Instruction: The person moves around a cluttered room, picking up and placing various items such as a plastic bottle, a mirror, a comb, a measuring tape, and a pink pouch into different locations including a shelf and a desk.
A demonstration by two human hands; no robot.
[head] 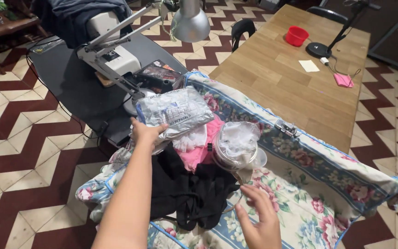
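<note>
Glossy crinkled plastic packet (173, 112), matt black cloth (194, 193), smooth wooden table (282, 78).

open room: bare floral cloth (309, 193) right of the clothes pile (194, 184)
blocked: lamp arm (116, 60) and lamp shade (190, 20) crowd behind plastic packet (173, 110)
open room: wooden table (277, 74) mostly bare

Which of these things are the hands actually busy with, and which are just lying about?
In hand:
left hand grips the clear plastic packet
right hand open, beside the black garment

Lying about:
red bowl
pink cloth
desk lamp
wooden table
</note>
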